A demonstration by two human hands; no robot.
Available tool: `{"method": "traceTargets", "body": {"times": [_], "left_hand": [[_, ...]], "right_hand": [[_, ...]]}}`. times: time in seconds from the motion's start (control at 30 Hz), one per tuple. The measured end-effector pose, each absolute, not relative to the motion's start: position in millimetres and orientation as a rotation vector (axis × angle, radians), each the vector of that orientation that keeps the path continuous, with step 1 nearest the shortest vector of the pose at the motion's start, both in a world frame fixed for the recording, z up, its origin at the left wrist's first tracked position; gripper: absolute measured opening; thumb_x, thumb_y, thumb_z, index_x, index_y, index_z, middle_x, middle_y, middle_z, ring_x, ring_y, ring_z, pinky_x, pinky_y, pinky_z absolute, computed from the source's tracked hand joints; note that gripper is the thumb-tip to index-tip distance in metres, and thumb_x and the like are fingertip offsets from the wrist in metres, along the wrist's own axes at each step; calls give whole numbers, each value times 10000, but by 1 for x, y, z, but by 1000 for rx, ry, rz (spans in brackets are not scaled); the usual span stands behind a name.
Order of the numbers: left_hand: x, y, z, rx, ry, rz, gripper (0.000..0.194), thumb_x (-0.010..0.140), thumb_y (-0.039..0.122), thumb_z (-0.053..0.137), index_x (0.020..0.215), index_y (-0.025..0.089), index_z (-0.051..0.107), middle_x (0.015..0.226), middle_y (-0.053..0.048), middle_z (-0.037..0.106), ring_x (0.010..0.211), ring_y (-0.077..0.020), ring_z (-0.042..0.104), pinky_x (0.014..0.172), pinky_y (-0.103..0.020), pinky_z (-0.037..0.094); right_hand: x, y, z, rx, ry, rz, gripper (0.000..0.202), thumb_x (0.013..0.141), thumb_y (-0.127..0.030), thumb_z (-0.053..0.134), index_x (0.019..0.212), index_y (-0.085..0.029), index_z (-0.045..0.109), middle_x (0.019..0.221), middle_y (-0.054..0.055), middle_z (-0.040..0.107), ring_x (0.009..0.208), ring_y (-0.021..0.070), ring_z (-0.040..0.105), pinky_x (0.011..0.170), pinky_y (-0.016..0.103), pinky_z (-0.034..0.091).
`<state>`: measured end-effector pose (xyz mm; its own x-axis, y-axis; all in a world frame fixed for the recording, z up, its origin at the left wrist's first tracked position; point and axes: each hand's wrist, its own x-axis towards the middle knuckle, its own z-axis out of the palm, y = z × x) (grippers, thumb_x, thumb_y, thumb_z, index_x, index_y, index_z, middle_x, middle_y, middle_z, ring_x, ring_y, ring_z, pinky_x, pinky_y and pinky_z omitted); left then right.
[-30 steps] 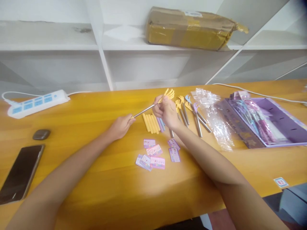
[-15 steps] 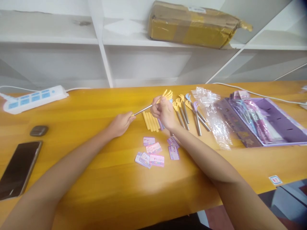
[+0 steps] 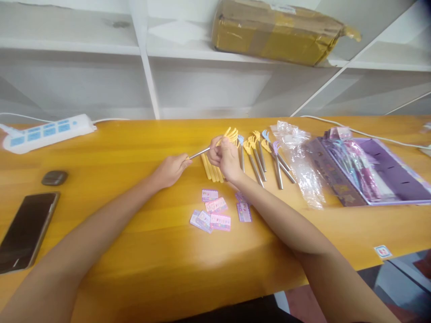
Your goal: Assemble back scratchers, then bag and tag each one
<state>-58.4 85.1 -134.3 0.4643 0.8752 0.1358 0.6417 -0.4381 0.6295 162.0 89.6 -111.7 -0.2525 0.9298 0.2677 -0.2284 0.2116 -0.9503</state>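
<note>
Yellow-headed back scratcher held between two hands above the bench

The yellow-headed back scratcher (image 3: 201,153) slants above the bench (image 3: 151,255), its clawed head at the upper right. The left hand (image 3: 171,171) has its grip closed on the lower end; the right hand (image 3: 226,158) has its grip closed just below the claws. Beneath and beside the right hand lie yellow tubes (image 3: 210,171), side by side. To their right, metal-shafted scratchers (image 3: 279,172) with yellow, blue and purple heads lie in a loose group, some crossing. Beyond them are crumpled clear plastic bags (image 3: 305,168) and an open purple box (image 3: 400,168) holding wrapped packets (image 3: 365,170). Small printed cards (image 3: 220,222) lie nearer the person. Far left are a power strip (image 3: 50,132), a small dark case (image 3: 54,178) and a phone (image 3: 27,231). A taped cardboard box (image 3: 276,33) sits on the shelf (image 3: 178,50) behind.
</note>
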Motion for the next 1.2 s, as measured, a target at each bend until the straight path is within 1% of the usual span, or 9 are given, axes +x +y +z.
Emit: {"method": "traceTargets", "body": {"times": [0.27,0.4,0.47,0.53,0.6,0.67,0.83,1.07,1.2], "left_hand": [[-60,88,-139,2219,1249,644,385,1067,495,373,790,232,425,709,8,535,640,-175,499,631,-307,303],[-61,87,-136,2200,1248,625,388,1057,510,385,788,232,422,703,18,531,641,-172,503,633,-299,312],[-59,86,-132,2174,1223,612,390,1048,514,404,782,229,421,695,27,521,634,-162,492,629,-291,315],[-55,83,-129,2161,1183,581,402,1025,530,451,766,223,423,681,37,510,618,-149,471,618,-285,314],[-49,80,-127,2170,1152,548,422,993,544,512,741,219,418,661,46,496,594,-136,438,600,-282,304],[-44,77,-128,2179,1145,539,437,970,540,554,716,218,401,635,53,476,568,-125,401,583,-283,287],[-39,73,-136,2179,1148,573,446,947,473,576,666,219,340,593,59,418,540,-113,342,559,-293,248],[-38,73,-137,2148,1173,576,460,921,476,602,658,219,326,577,65,372,538,-112,318,548,-293,238],[-37,74,-138,2124,1186,589,465,926,470,587,657,216,304,585,64,335,541,-113,301,546,-294,221]], "right_hand": [[155,87,-114,-747,-1366,1294,531,975,-769,443,878,-248,478,556,-92,187,473,96,128,455,240,155],[161,85,-112,-747,-1413,1273,559,999,-764,400,882,-233,531,547,-87,202,463,99,152,460,248,165],[167,86,-107,-773,-1483,1220,582,1022,-734,388,873,-213,600,554,-66,246,477,107,213,479,260,198],[173,88,-100,-796,-1537,1097,603,1022,-719,410,873,-200,676,619,-22,352,550,124,336,536,271,293],[176,90,-93,-792,-1544,970,630,1005,-742,415,885,-211,731,739,26,455,672,151,448,653,298,402],[175,91,-88,-777,-1527,925,685,994,-780,355,878,-233,751,823,54,506,765,179,507,774,337,456],[168,84,-84,-742,-1499,999,751,1000,-794,223,814,-247,704,791,67,525,793,208,538,825,375,475],[167,82,-84,-595,-1454,1153,570,1038,-667,361,688,-228,461,703,52,537,679,182,496,712,344,439],[164,84,-79,-571,-1418,1284,532,1014,-650,442,689,-230,411,690,37,506,655,175,475,678,334,430]]}}
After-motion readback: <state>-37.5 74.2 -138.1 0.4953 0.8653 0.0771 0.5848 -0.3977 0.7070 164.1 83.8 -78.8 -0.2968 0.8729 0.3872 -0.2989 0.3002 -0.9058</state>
